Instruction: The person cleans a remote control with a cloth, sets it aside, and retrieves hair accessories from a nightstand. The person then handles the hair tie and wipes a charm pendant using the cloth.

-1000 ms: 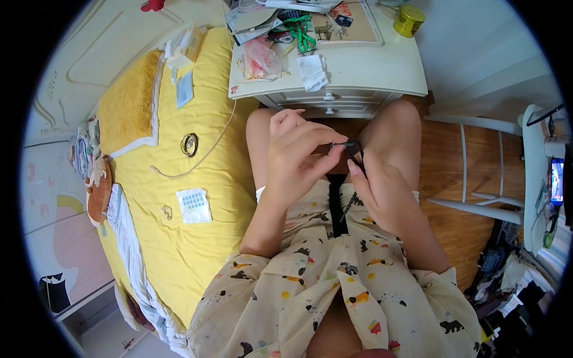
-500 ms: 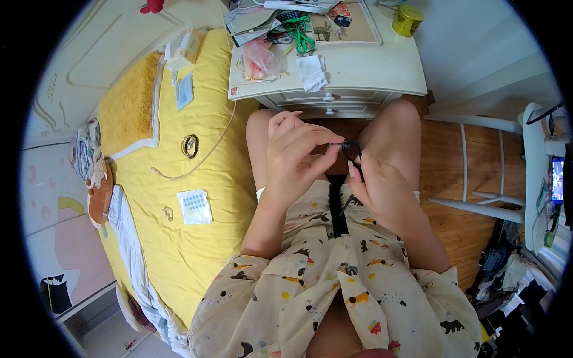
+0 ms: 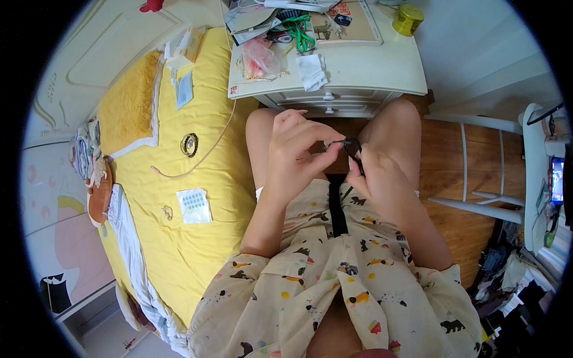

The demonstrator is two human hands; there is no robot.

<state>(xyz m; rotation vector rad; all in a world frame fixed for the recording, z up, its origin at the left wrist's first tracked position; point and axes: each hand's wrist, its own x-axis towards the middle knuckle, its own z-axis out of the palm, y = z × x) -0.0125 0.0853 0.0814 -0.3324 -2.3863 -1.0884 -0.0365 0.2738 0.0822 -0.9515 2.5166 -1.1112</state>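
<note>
Above my lap, a thin black cord [image 3: 356, 144] bends in a small loop between my two hands. My left hand [image 3: 296, 150] pinches one end of it between thumb and index finger, the other fingers curled loosely above. A small dark piece shows at those fingertips, too small to name. My right hand [image 3: 382, 173] is closed on the other end of the cord, thumb against the fingers. On the yellow bed to the left lie a dark round bracelet [image 3: 189, 145], a white packet with blue dots [image 3: 194, 206] and a small pale ring-shaped item [image 3: 167, 212].
A white drawer cabinet [image 3: 370, 71] stands ahead, bearing papers, a green lanyard [image 3: 300, 33], a pink plastic bag [image 3: 261, 58], a folded white cloth [image 3: 311, 73] and a yellow tin [image 3: 407, 19]. A pale cable [image 3: 206, 152] crosses the bed. At right are a white chair frame [image 3: 471, 206] and a lit phone [image 3: 557, 180].
My right hand has turned and shifted slightly, and the black cord's loop between the hands looks narrower. The loose end that hung below the right hand no longer shows. My left hand stays nearly in place.
</note>
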